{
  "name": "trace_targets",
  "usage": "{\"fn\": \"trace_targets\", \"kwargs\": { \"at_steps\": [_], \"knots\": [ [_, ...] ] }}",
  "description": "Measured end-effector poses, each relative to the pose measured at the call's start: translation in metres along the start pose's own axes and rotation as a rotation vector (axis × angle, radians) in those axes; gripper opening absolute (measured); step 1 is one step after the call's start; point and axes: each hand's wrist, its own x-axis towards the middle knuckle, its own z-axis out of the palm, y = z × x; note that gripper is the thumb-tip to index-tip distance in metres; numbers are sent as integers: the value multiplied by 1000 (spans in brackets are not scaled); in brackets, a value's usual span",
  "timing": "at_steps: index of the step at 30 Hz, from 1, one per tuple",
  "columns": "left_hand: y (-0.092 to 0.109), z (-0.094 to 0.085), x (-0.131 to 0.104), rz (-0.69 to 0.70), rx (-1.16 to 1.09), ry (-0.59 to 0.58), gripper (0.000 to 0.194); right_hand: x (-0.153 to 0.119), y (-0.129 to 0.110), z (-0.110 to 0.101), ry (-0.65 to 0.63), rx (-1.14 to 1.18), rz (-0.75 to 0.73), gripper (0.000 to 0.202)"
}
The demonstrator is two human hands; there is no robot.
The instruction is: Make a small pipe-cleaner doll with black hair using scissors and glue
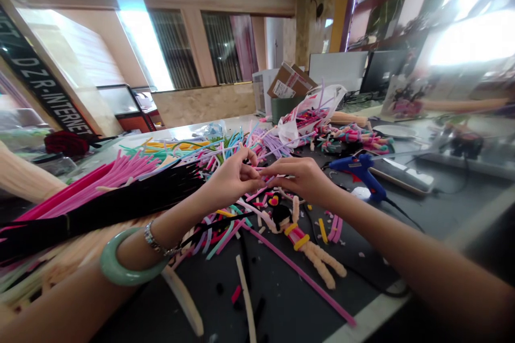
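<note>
My left hand (237,176), with a green bangle (129,273) and a bracelet on its wrist, is pinched above the middle of the table. My right hand (301,174) meets it fingertip to fingertip, also pinched. A small thing seems to be between them, but the fingers mostly hide it. Just below my right hand lies a pipe-cleaner doll (298,233) with black hair, a pink and yellow outfit and beige legs. From under the hands a long pink pipe cleaner (300,273) runs toward the table's front edge.
Bundles of black pipe cleaners (132,195) and pink pipe cleaners (129,171) lie at left. Loose cut pieces are scattered around. On the right are a blue glue gun (365,172) and its cord. Behind stand a stuffed plastic bag (295,120) and a cardboard box (292,83).
</note>
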Motion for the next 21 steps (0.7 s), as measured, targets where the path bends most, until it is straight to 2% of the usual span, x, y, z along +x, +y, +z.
{"fn": "trace_targets", "kwargs": {
  "at_steps": [4,10,14,17,21],
  "knots": [
    [1,-2,-1,4,90,-84,38,0,-1,-1,-78,2,-51,15],
    [11,-6,-1,42,209,-157,34,0,-5,0,-96,-24,-38,10],
    [18,-12,-2,69,308,-160,30,0,-8,2,-57,-37,-23,10],
    [21,-14,-3,101,301,-167,30,0,-10,2,-36,-46,-36,10],
    [22,-10,-3,62,295,-140,32,0,-7,2,-12,-77,-39,12]
  ]
}}
